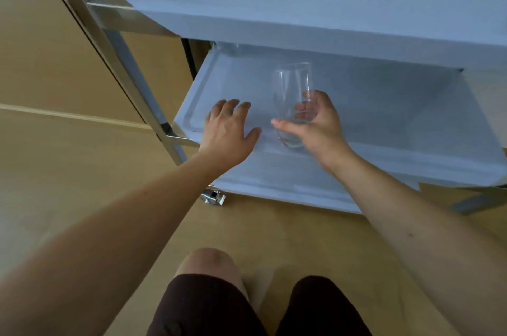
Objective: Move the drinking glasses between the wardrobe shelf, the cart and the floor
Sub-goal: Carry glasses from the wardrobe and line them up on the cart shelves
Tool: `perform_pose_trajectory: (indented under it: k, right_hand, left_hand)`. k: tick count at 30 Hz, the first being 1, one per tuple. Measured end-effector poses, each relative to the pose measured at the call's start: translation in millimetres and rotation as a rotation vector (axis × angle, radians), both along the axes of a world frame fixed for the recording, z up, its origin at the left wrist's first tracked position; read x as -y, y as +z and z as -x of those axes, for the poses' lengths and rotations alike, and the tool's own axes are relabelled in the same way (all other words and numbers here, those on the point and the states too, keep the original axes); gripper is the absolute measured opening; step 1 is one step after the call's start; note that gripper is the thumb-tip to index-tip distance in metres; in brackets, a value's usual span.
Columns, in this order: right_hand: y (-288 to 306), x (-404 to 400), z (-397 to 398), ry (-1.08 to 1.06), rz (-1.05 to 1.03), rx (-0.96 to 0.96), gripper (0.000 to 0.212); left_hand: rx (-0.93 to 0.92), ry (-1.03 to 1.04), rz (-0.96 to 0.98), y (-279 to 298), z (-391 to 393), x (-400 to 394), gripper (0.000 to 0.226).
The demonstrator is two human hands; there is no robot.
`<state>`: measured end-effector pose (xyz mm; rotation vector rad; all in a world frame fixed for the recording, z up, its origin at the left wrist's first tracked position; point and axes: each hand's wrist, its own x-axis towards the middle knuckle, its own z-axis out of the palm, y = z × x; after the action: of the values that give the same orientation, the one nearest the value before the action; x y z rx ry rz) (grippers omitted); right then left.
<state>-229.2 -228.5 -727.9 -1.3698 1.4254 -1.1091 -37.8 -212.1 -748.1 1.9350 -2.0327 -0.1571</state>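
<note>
Drinking glass [293, 105] upright over the cart [384, 127]'s lower shelf, gripped low by right hand [315, 127], thumb and fingers wrapped around. Left hand [230, 129] open, fingers spread, empty, just beside it.

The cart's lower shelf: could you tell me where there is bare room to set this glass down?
Most of the lower shelf is bare: the wide stretch right of the right hand holding the glass, to the far rim. The front-left corner is taken by the left hand.
</note>
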Motion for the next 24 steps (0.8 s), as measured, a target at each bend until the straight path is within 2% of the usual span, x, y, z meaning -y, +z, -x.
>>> perform_pose_trajectory:
  k: [9, 17, 24]
  right_hand:
    - [-35, 51, -10, -0.04, 0.15, 0.097, 0.088]
    - [-55, 89, -22, -0.002, 0.277, -0.041, 0.096]
    - [-58, 136, -43, -0.015, 0.356, -0.13, 0.096]
  left_hand:
    - [0.021, 0.007, 0.063, -23, -2, 52, 0.057]
    - [0.068, 0.071, -0.011, -28, -20, 73, 0.043]
    - [0.07, 0.068, 0.041, -31, -21, 71, 0.046]
